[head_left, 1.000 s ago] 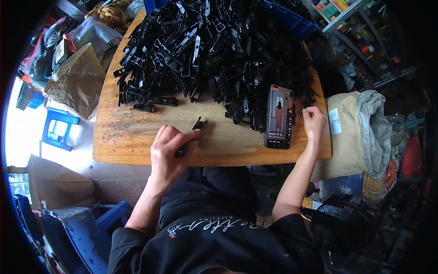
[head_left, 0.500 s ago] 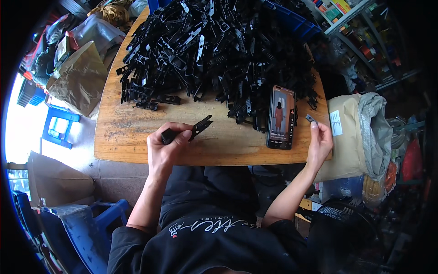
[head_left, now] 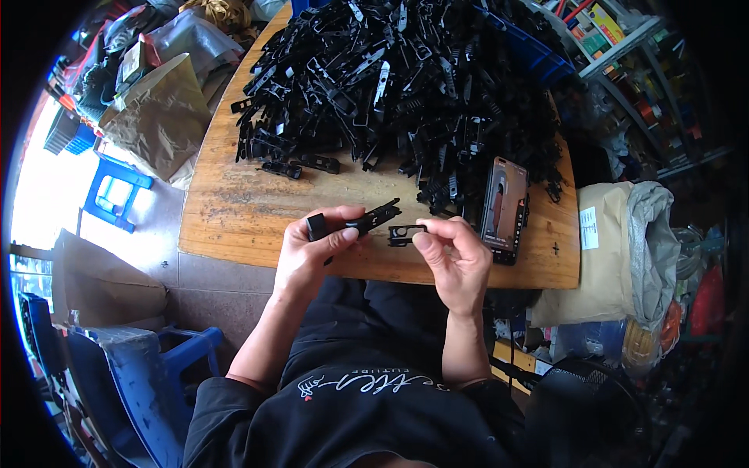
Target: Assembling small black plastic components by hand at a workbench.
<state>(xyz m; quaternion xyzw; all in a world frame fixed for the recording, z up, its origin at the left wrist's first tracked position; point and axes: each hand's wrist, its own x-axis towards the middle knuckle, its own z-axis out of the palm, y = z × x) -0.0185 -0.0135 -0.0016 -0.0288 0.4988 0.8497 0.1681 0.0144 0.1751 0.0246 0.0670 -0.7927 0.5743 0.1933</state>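
Note:
My left hand [head_left: 308,253] is closed around a long black slotted part [head_left: 378,215], its forked tip aimed up and to the right. A blocky black end of it sticks out behind my fingers. Between thumb and fingertips, my right hand [head_left: 460,269] pinches a small black frame-shaped piece [head_left: 402,235] with a round opening. That piece hovers just below and right of the long part's tip, with a small gap between them. Both hands are above the near edge of the wooden table [head_left: 226,210]. My fingers hide some of each part.
A big heap of similar black parts [head_left: 351,93] covers the table's far side, with a few loose parts [head_left: 281,169] at its near left. A lit phone [head_left: 499,248] leans by the heap. Around stand a blue crate [head_left: 538,58], a large sack [head_left: 608,265] and blue stools [head_left: 117,191].
My right hand has come left from beyond the phone, bringing the small frame-shaped piece beside the long part. My left hand stays closed on its part. The whole view has shifted slightly.

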